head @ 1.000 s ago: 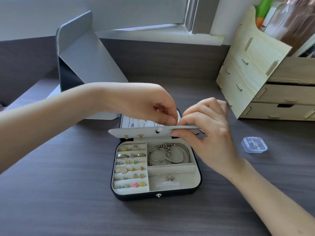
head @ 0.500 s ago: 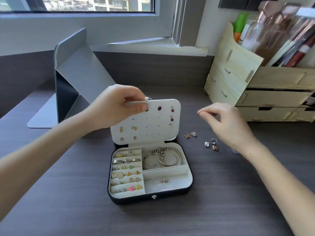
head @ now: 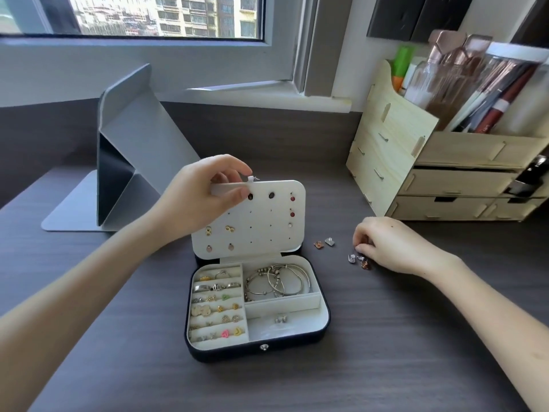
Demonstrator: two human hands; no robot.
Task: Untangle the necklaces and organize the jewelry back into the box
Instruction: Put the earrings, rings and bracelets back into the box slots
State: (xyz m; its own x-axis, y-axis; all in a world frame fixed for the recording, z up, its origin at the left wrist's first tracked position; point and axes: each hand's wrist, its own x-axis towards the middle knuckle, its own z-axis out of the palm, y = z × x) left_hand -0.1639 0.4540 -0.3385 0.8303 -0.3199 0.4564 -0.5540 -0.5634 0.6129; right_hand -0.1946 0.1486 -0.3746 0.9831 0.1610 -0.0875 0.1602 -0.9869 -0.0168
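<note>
Pinching earring panel [head: 267,230] upright with left hand [head: 205,197]; curling right hand [head: 389,245] over loose studs [head: 359,260], concealing any grasp; apparently nearing completion, leaving studs unmounted.

- No text, label, brand, number or sign can be read anywhere in the frame.
- The jewelry box [head: 237,353] at lower centre has a plain dark front with no lettering.
- Its earring panel [head: 267,233] carries no print.
- The bottles and tubes [head: 463,84] in the wooden organizer [head: 395,138] at upper right are too blurred for any label to be made out.
</note>
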